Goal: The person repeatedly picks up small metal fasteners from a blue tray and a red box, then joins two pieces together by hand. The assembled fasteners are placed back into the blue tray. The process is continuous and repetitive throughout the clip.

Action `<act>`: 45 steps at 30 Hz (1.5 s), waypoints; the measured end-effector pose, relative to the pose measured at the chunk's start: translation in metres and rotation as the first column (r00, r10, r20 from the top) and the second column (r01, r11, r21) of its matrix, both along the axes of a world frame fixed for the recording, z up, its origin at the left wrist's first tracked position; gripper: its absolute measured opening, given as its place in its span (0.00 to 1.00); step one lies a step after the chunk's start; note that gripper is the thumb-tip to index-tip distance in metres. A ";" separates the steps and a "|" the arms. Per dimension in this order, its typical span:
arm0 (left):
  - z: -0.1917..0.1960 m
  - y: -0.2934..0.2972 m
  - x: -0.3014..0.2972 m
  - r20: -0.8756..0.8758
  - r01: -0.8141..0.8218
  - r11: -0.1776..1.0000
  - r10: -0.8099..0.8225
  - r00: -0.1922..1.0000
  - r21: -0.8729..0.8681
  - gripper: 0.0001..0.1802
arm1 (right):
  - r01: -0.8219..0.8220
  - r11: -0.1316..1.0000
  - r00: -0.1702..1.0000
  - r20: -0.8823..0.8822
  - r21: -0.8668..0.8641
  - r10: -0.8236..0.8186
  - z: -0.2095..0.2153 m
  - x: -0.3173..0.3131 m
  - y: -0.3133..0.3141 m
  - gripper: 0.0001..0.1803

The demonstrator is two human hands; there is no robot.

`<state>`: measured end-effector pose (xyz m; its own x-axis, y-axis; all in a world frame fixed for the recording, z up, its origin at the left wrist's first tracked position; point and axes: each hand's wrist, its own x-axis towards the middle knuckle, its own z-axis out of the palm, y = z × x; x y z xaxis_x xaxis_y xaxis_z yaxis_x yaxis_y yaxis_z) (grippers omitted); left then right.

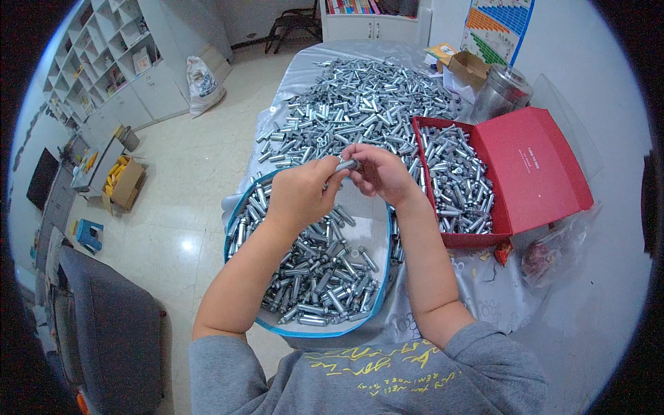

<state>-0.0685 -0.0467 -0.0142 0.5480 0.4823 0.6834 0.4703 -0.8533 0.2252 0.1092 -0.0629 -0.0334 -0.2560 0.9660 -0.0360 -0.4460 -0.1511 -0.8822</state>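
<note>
Above the tray (243,220) at the table's near edge, left hand (299,192) and right hand (379,173) both pinch one metal sleeve (346,165).

table (609,290) | grey cloth (484,290) | metal sleeves (360,104) | red box (532,166)

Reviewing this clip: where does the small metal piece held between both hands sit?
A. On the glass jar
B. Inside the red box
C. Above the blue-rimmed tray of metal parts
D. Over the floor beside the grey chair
C: the left hand and right hand meet on a small metal piece just above the far edge of the blue-rimmed tray, left of the red box.
</note>
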 end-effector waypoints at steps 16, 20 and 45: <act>0.000 -0.001 0.000 -0.051 0.000 1.000 0.001 0.999 0.025 0.07 | 0.056 0.998 0.998 0.016 -0.035 -0.055 0.000 -0.001 0.000 0.16; 0.002 0.000 -0.001 -0.056 0.003 1.000 -0.002 0.998 0.024 0.08 | 0.052 0.999 0.996 0.074 0.009 -0.053 -0.005 0.003 0.004 0.14; -0.001 -0.001 0.000 -0.058 0.024 1.000 -0.023 0.998 0.010 0.07 | 0.294 0.954 0.833 0.474 0.059 -0.286 0.000 -0.003 0.004 0.21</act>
